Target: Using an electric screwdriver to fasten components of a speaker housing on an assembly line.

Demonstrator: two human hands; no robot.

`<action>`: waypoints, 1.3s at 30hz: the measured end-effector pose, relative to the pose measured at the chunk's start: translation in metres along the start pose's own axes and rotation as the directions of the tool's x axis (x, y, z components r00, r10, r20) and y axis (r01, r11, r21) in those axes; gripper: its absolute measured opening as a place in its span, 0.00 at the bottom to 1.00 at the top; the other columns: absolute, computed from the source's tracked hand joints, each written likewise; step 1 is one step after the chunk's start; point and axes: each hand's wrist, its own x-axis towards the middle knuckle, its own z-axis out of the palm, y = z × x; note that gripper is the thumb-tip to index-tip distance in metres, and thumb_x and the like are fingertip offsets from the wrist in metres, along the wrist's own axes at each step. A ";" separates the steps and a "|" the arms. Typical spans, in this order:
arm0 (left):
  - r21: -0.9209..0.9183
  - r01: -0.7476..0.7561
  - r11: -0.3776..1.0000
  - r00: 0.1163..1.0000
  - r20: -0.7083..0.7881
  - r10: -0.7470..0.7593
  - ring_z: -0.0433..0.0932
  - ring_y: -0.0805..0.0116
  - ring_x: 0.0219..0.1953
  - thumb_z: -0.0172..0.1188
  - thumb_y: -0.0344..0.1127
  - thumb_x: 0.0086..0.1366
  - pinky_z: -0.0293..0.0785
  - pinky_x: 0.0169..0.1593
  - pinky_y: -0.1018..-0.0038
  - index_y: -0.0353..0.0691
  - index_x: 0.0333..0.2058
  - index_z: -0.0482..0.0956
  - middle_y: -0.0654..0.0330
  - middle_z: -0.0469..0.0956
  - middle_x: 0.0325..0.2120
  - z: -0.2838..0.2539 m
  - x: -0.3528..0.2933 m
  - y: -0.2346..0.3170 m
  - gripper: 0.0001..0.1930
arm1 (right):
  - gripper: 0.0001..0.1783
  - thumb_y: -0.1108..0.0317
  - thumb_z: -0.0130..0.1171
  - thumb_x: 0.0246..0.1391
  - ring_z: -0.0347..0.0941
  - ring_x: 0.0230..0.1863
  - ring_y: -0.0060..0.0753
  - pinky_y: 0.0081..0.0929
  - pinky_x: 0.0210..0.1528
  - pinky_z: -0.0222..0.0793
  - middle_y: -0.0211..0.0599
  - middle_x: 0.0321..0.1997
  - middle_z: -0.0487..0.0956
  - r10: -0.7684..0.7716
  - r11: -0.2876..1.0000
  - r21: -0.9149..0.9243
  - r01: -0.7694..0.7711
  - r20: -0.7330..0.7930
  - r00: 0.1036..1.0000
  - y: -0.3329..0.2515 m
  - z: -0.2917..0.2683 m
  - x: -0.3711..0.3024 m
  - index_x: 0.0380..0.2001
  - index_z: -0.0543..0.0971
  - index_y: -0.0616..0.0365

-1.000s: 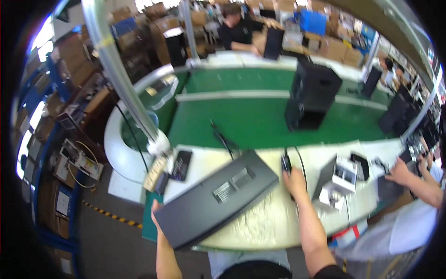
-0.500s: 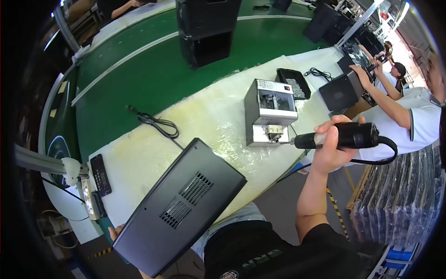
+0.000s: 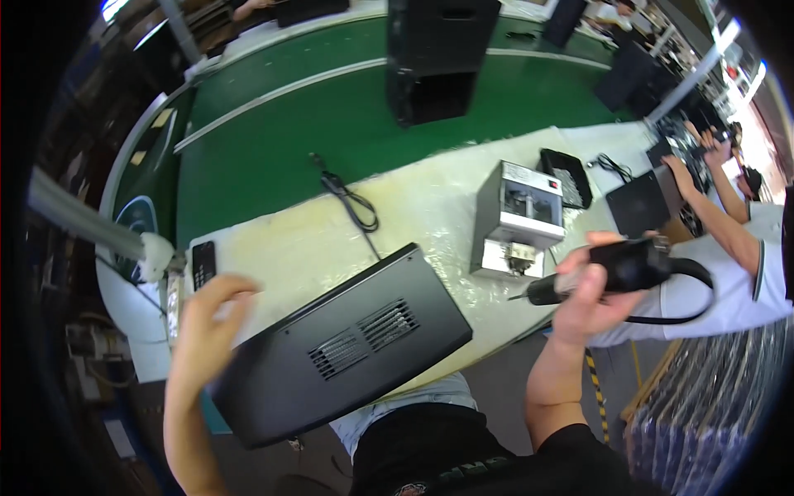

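Note:
A flat black casing [image 3: 273,380] with two slotted vents lies tilted across the table's near edge. Beside its left end, my left hand [image 3: 211,326] is raised with fingers curved and apart, holding nothing. My right hand [image 3: 589,289] is wrapped round a black electric screwdriver [image 3: 633,264], whose bit points left toward the front of a grey screw feeder [image 3: 488,219]. The tool's cable loops away at its right end. A black power cord [image 3: 356,202] runs from the casing's far edge across the tabletop.
A black tray [image 3: 587,194] of small clear or metallic pieces stands behind the feeder. A remote control [image 3: 203,263] lies at the table's left. Beyond is a green conveyor belt [image 3: 281,149] bearing a tall black cabinet [image 3: 438,58]. A co-worker [image 3: 711,207] handles another black casing at right.
My left hand has let go of the casing's left end and risen above it. The casing has turned flatter and come down onto the table edge. My right hand still holds the screwdriver.

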 end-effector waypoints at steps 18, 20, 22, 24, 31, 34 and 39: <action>0.066 -0.313 0.947 0.942 0.149 0.301 0.80 0.50 0.36 0.62 0.49 0.57 0.76 0.41 0.61 0.33 0.51 0.71 0.47 0.79 0.40 0.102 0.050 0.066 0.30 | 0.34 0.57 0.44 0.62 0.68 0.21 0.26 0.24 0.23 0.72 0.51 0.46 0.72 -0.160 0.941 0.320 0.112 0.128 0.979 -0.071 0.119 0.061 0.64 0.47 0.60; 0.060 -0.297 0.953 0.945 0.159 0.285 0.80 0.50 0.36 0.62 0.49 0.57 0.76 0.41 0.61 0.33 0.51 0.71 0.47 0.79 0.40 0.100 0.050 0.066 0.30 | 0.34 0.56 0.44 0.62 0.68 0.21 0.26 0.24 0.23 0.72 0.50 0.46 0.72 -0.169 0.944 0.310 0.118 0.144 0.975 -0.071 0.123 0.060 0.65 0.47 0.60; 0.050 -0.286 0.957 0.947 0.169 0.274 0.80 0.50 0.36 0.63 0.49 0.57 0.76 0.40 0.61 0.32 0.51 0.71 0.48 0.79 0.40 0.100 0.050 0.066 0.30 | 0.35 0.56 0.45 0.62 0.68 0.22 0.26 0.24 0.24 0.72 0.49 0.45 0.72 -0.176 0.941 0.316 0.117 0.164 0.970 -0.073 0.124 0.061 0.65 0.47 0.61; 0.062 -0.303 0.951 0.943 0.160 0.290 0.80 0.50 0.36 0.62 0.49 0.57 0.76 0.40 0.62 0.31 0.50 0.71 0.48 0.79 0.39 0.100 0.050 0.065 0.30 | 0.35 0.56 0.45 0.62 0.68 0.22 0.26 0.24 0.24 0.72 0.48 0.45 0.71 -0.180 0.934 0.339 0.110 0.181 0.967 -0.071 0.124 0.062 0.65 0.46 0.62; 0.044 -0.303 0.952 0.943 0.159 0.293 0.80 0.51 0.37 0.62 0.50 0.57 0.76 0.41 0.63 0.31 0.50 0.70 0.48 0.78 0.40 0.101 0.051 0.063 0.30 | 0.38 0.57 0.45 0.62 0.68 0.22 0.26 0.26 0.24 0.71 0.45 0.42 0.71 -0.129 0.945 0.323 0.047 0.239 0.963 -0.067 0.136 0.049 0.65 0.43 0.64; 0.049 -0.297 0.954 0.939 0.196 0.282 0.80 0.51 0.37 0.62 0.50 0.57 0.76 0.41 0.63 0.31 0.50 0.70 0.48 0.78 0.40 0.100 0.051 0.063 0.31 | 0.38 0.57 0.44 0.62 0.68 0.23 0.27 0.26 0.25 0.71 0.44 0.40 0.70 -0.152 0.950 0.302 0.083 0.215 0.965 -0.066 0.137 0.045 0.66 0.42 0.65; 0.063 -0.317 0.946 0.938 0.168 0.303 0.80 0.51 0.37 0.62 0.50 0.57 0.76 0.41 0.62 0.30 0.49 0.70 0.49 0.79 0.39 0.102 0.049 0.064 0.30 | 0.39 0.58 0.48 0.61 0.69 0.23 0.24 0.22 0.25 0.70 0.45 0.41 0.73 -0.091 0.942 0.336 -0.018 0.306 0.948 -0.065 0.141 0.045 0.66 0.44 0.63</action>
